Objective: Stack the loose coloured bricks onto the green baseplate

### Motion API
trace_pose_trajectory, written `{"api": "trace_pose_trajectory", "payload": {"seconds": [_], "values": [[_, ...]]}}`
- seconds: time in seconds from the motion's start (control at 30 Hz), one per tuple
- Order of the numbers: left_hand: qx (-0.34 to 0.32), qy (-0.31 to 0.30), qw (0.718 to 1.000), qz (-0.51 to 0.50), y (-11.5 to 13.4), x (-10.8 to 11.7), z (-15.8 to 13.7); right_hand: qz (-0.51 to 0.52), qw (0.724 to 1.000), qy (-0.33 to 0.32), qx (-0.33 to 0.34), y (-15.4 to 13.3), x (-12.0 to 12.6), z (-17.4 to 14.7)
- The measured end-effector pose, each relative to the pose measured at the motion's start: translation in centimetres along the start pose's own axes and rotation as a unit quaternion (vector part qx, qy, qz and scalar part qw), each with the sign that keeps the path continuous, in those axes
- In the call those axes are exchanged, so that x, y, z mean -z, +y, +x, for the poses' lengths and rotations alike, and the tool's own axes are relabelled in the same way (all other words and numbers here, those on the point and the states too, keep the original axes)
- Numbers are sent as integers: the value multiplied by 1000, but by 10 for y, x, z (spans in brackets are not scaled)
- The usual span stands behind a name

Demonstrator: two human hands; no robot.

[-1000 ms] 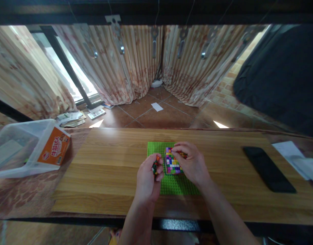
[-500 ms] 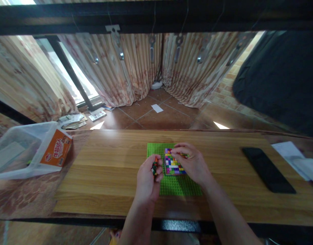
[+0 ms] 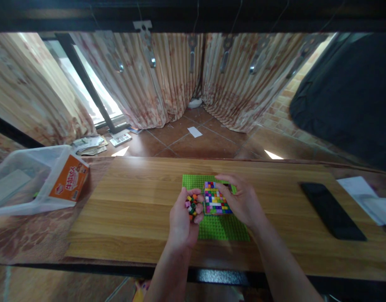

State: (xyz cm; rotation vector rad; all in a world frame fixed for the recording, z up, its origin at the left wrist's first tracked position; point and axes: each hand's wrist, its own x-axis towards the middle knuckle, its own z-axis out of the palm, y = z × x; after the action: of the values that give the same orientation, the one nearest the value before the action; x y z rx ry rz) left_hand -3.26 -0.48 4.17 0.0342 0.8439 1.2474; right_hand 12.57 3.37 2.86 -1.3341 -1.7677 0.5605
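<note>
My left hand is cupped around a handful of small loose toy bricks in orange, pink, green, white and yellow. Beside it, on a green studded baseplate, sits a block built of many-coloured bricks. My right hand reaches over the far right part of this block. Its thumb rests at the block's top, and the other fingers curl round the back. Whatever lies between those fingertips is hidden. Part of the built block is covered by this hand.
A wooden board carries the baseplate. At its right lies a black phone-like slab, with white paper beyond. A clear plastic bin with an orange label stands at the left. A dark bar with hanging clips crosses overhead.
My left hand has turned and opened slightly, so more loose bricks show in its palm. My right hand stays over the block, its fingers slightly shifted. The view has tilted a little.
</note>
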Motion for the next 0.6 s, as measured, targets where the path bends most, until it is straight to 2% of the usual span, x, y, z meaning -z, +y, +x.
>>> {"api": "trace_pose_trajectory", "payload": {"seconds": [0.17,0.37,0.47,0.53,0.6], "values": [[-3,17,1000,-16,0,-2,0,-42,998,-28,22,-7,-4,1],[8,36,993,-111,8,-8,-5,-4,1000,26,9,-1,-3,-1],[4,25,988,-155,10,-9,-6,40,998,41,3,-8,-2,-4],[-5,9,986,-166,9,-9,-6,70,997,21,6,-19,-1,-6],[-11,-1,986,-167,9,-8,-6,95,995,-41,11,-32,0,-9]]}}
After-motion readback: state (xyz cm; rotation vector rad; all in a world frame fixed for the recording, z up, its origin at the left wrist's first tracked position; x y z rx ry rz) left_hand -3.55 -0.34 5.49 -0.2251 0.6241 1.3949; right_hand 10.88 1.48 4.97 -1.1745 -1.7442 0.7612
